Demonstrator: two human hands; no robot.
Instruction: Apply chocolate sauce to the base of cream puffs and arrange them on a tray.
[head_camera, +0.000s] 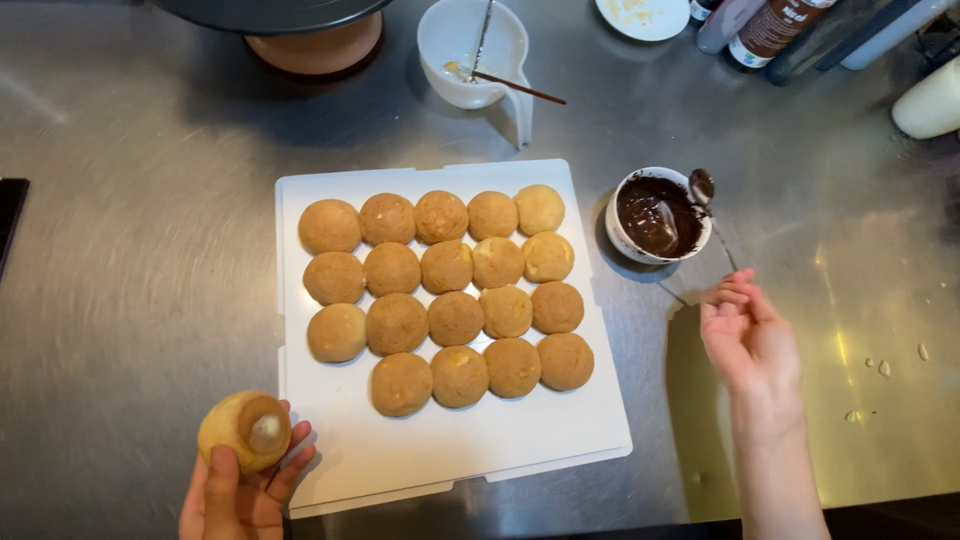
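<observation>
Fingers of the left hand (235, 495) pinch a filled puff (245, 430) off the white tray (520, 440) — right hand (748, 335), fingers together, empty, nears the chocolate bowl (658, 215) — squeezing could burst it.

Even, fairly bright overhead light, warm tint. Steel table (130, 300) shows soft smeared reflections; a yellowish glare patch sits right of the right hand (748, 335). White tray (450, 450) is bright but not blown out. Soft shadows fall left of the chocolate bowl (658, 215) and left of the right forearm. Slight motion blur across the table's left side and the bottles at top right (800, 25). Centre stays sharp.
</observation>
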